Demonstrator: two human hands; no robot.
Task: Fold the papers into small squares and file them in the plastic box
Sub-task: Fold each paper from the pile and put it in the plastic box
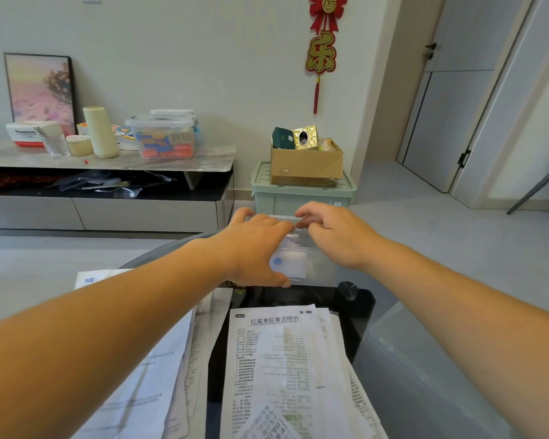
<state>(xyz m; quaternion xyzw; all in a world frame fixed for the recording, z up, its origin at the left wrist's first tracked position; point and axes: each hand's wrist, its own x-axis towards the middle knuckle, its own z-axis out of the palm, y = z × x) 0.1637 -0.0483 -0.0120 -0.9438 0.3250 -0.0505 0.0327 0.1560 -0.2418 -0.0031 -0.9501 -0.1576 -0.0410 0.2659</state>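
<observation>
A small clear plastic box (317, 267) stands at the far edge of the dark glass table (358, 315), with folded white papers (293, 263) upright inside it. My left hand (254, 248) wraps the box's left side, thumb along its lower front. My right hand (333, 232) reaches over the top rim, fingertips pinched at the box's upper edge; what they pinch is hidden. Unfolded printed leaflets (279, 365) lie flat on the table near me, with more sheets (159, 353) to the left under my left forearm.
A clear plastic lid or bin (403, 369) sits at the table's right. Beyond the table stand a green storage crate (298, 194) topped with a cardboard box (306, 163), and a low TV cabinet (108, 185) carrying containers. A dark knob (347, 289) is on the table.
</observation>
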